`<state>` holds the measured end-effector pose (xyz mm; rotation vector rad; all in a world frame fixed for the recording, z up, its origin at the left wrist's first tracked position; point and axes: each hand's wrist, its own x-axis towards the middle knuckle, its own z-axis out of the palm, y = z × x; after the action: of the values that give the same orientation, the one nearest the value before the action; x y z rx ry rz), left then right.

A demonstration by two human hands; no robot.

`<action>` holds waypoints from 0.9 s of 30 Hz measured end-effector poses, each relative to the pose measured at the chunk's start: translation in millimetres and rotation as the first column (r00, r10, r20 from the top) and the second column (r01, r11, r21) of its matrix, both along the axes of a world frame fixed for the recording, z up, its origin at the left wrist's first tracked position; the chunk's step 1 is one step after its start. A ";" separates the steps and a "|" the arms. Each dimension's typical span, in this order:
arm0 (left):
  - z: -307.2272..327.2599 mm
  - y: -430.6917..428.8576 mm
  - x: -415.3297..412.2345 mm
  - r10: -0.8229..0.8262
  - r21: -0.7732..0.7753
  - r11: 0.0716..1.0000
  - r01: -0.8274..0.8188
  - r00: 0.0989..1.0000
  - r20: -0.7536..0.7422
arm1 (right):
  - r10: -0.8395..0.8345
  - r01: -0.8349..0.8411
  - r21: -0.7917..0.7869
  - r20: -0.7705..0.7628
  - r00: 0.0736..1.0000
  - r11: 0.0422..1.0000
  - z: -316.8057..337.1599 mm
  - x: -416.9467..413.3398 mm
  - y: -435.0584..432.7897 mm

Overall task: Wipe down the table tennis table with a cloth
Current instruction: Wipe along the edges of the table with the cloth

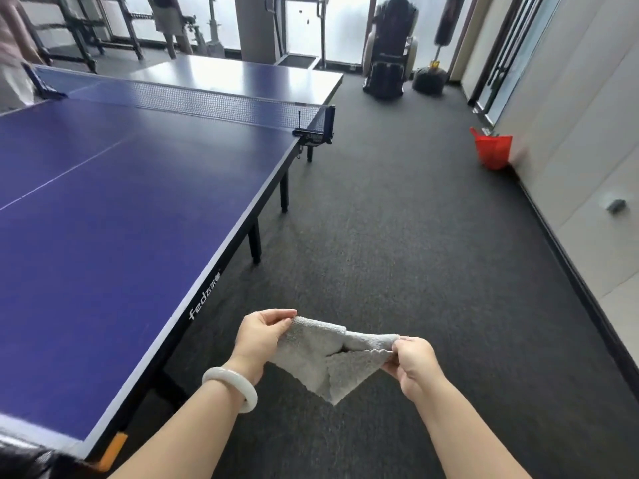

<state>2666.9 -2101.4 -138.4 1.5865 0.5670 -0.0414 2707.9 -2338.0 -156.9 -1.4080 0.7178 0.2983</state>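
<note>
A grey terry cloth [326, 361] hangs stretched between my two hands, above the carpet to the right of the table. My left hand [259, 337], with a white bangle on its wrist, pinches the cloth's upper left corner. My right hand [413, 364] pinches the right corner. The cloth's lower corner droops free. The blue table tennis table [103, 209] fills the left of the view, with its right edge just left of my left hand. Its net [207, 103] runs across the far part.
Dark carpet [415, 236] stretches ahead on the right. A red dustpan [492, 150] leans at the right wall. A massage chair [389, 50], a punching bag and a treadmill stand at the far end. A person stands at the far left by the net post.
</note>
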 end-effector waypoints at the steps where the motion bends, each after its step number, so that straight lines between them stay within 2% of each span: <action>1: 2.1 -5.3 -8.4 0.003 0.026 1.000 -0.003 1.000 0.003 | -0.007 0.008 -0.016 0.017 1.000 1.000 0.7 -8.1 -8.7; 4: 7.2 -23.5 -33.6 0.036 0.092 0.995 -0.039 0.999 0.034 | 0.070 -0.059 -0.126 0.081 0.994 0.990 3.0 -31.3 -38.6; 7: 13.9 -34.8 -53.5 0.069 0.135 0.988 -0.076 0.996 0.060 | 0.203 -0.189 -0.128 0.104 0.974 0.974 7.7 -49.5 -64.3; 12: 30.9 -35.1 -87.8 0.019 0.147 0.989 -0.030 0.997 0.076 | 0.352 -0.303 -0.220 0.239 0.905 0.927 12.8 -73.9 -77.6; 15: 42.1 -23.0 -108.6 0.004 0.226 0.974 -0.020 0.998 0.070 | 0.426 -0.343 -0.321 0.238 0.873 0.883 10.9 -83.1 -69.8; 18: 50.5 -8.6 -127.6 -0.067 0.388 0.920 0.048 0.997 0.036 | 0.570 -0.451 -0.435 0.193 0.798 0.779 4.7 -89.5 -58.9; 21: 52.0 5.7 -141.4 -0.129 0.665 0.733 0.142 0.989 -0.068 | 0.677 -0.490 -0.578 0.154 0.719 0.652 -3.1 -91.2 -40.4; 24: 48.0 28.8 -150.4 -0.103 0.774 0.612 0.160 0.987 -0.122 | 0.720 -0.469 -0.684 0.119 0.684 0.559 -10.8 -85.9 -15.1; 25: 46.1 39.2 -153.1 -0.102 0.773 0.612 0.170 0.985 -0.136 | 0.736 -0.475 -0.704 0.099 0.670 0.528 -13.6 -83.2 -5.4; 27: 42.2 61.1 -158.4 -0.112 0.696 0.689 0.201 0.979 -0.171 | 0.763 -0.525 -0.689 0.063 0.644 0.500 -18.3 -80.5 16.1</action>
<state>2508.6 -2040.3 -96.2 2.4159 0.5665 -0.0454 2627.4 -2321.9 -175.1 -2.3009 -0.1308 0.3988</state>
